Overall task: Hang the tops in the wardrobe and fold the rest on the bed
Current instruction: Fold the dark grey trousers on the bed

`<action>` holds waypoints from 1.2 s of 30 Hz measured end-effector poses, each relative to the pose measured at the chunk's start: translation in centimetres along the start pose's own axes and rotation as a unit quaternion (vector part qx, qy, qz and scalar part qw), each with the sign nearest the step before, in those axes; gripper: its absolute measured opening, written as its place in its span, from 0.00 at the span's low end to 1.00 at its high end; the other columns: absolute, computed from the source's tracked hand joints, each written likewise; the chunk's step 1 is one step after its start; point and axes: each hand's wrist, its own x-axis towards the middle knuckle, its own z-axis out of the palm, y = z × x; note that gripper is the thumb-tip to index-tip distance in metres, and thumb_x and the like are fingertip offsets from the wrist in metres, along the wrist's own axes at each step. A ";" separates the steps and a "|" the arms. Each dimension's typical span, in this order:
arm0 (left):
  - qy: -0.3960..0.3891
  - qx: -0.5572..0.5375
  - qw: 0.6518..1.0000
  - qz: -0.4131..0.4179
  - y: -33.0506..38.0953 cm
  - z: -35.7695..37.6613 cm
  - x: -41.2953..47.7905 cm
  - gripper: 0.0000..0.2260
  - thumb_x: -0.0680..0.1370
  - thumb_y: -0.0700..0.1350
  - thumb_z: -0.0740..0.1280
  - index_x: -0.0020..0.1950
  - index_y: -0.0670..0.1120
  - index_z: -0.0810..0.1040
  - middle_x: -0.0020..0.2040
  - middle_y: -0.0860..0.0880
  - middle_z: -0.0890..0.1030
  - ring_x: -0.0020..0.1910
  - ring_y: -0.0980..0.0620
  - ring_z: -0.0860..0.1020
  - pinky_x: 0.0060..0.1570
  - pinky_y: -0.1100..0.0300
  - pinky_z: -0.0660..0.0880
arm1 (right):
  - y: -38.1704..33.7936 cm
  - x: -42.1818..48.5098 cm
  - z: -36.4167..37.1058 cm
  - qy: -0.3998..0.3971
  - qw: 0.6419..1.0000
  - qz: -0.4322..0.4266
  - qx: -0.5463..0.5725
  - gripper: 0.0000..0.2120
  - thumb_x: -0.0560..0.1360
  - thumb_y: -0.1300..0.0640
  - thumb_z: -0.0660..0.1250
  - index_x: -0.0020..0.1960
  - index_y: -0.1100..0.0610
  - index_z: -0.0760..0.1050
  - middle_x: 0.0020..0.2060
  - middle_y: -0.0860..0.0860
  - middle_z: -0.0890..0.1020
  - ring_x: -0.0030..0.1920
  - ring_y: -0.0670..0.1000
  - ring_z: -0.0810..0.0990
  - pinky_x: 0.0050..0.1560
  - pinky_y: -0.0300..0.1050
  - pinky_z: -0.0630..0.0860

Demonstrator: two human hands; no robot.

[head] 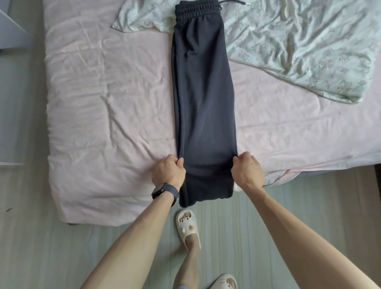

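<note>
- The dark trousers (203, 99) lie lengthwise on the bed (103, 92), folded leg over leg, waistband (196, 9) at the far end and cuffs hanging over the near edge.
- The left hand (168, 172) pinches the left side seam just above the cuffs, thumb curled over the cloth; the right hand (246, 170) pinches the right seam likewise.
- Judged step: carrying the cuffs up to the waistband. Lift both edges level, keep the seams aligned, lay flat, then smooth.
- The drawstring (235, 2) trails right and wants tucking in.
- A floral quilt (299, 47) lies touching the waist end.
- No brand, label or writing is legible anywhere; the watch (165, 190) face cannot be read.
</note>
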 end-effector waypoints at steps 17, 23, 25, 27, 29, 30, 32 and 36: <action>-0.032 -0.042 0.996 -0.072 6.9 -3.8 8.0 0.04 0.82 0.50 0.60 0.51 0.51 0.73 0.50 0.50 0.80 0.43 0.46 0.73 0.39 0.56 0.69 | -7.1 10.6 -3.9 -0.099 0.995 0.005 0.020 0.08 0.80 0.49 0.58 0.54 0.53 0.68 0.54 0.53 0.78 0.50 0.58 0.74 0.48 0.51 0.71; -0.008 0.000 0.999 -0.036 10.4 -5.3 9.6 0.13 0.79 0.52 0.62 0.62 0.50 0.74 0.58 0.50 0.77 0.54 0.44 0.78 0.44 0.54 0.72 | -8.8 12.7 -5.2 -0.076 0.996 -0.030 0.038 0.16 0.76 0.45 0.63 0.59 0.52 0.67 0.56 0.48 0.75 0.51 0.55 0.76 0.48 0.50 0.71; -0.001 0.015 0.999 -0.037 11.8 -5.9 11.0 0.14 0.81 0.55 0.60 0.60 0.49 0.75 0.60 0.49 0.75 0.56 0.44 0.77 0.44 0.53 0.72 | -10.1 14.0 -5.8 -0.055 0.995 -0.039 0.072 0.22 0.78 0.40 0.62 0.64 0.53 0.68 0.60 0.48 0.75 0.56 0.56 0.78 0.49 0.50 0.70; -0.015 0.019 0.998 -0.052 12.6 -6.3 12.7 0.12 0.83 0.53 0.59 0.58 0.48 0.76 0.60 0.47 0.74 0.53 0.43 0.77 0.42 0.53 0.71 | -11.3 15.8 -6.2 -0.049 0.994 -0.055 0.076 0.20 0.80 0.40 0.59 0.63 0.53 0.69 0.60 0.49 0.77 0.56 0.57 0.78 0.49 0.50 0.70; -0.018 0.012 0.996 -0.082 12.4 -6.6 13.8 0.09 0.83 0.50 0.59 0.57 0.47 0.75 0.57 0.46 0.77 0.48 0.43 0.75 0.41 0.54 0.69 | -12.1 17.2 -6.6 -0.067 0.995 -0.066 0.043 0.13 0.81 0.43 0.58 0.56 0.52 0.70 0.56 0.51 0.78 0.51 0.57 0.76 0.47 0.49 0.69; -0.017 0.001 0.995 -0.100 12.1 -6.6 14.0 0.09 0.83 0.50 0.59 0.57 0.47 0.74 0.56 0.46 0.79 0.47 0.43 0.75 0.41 0.54 0.70 | -12.4 17.7 -6.8 -0.073 0.995 -0.062 0.026 0.10 0.81 0.45 0.58 0.53 0.51 0.69 0.54 0.51 0.79 0.49 0.57 0.75 0.47 0.49 0.69; -0.017 -0.004 0.993 -0.114 11.7 -6.2 14.0 0.08 0.83 0.49 0.59 0.58 0.47 0.73 0.55 0.46 0.80 0.46 0.43 0.75 0.41 0.54 0.70 | -12.5 18.2 -6.8 -0.080 0.995 -0.054 0.009 0.08 0.81 0.46 0.59 0.51 0.50 0.68 0.53 0.50 0.78 0.48 0.56 0.74 0.47 0.50 0.70; -0.010 0.000 0.998 -0.069 12.7 -6.5 14.6 0.13 0.80 0.48 0.61 0.64 0.50 0.68 0.56 0.48 0.79 0.47 0.44 0.76 0.39 0.54 0.69 | -12.9 18.4 -6.7 -0.068 0.995 -0.075 0.011 0.10 0.79 0.48 0.61 0.57 0.51 0.66 0.58 0.51 0.75 0.49 0.58 0.75 0.48 0.52 0.72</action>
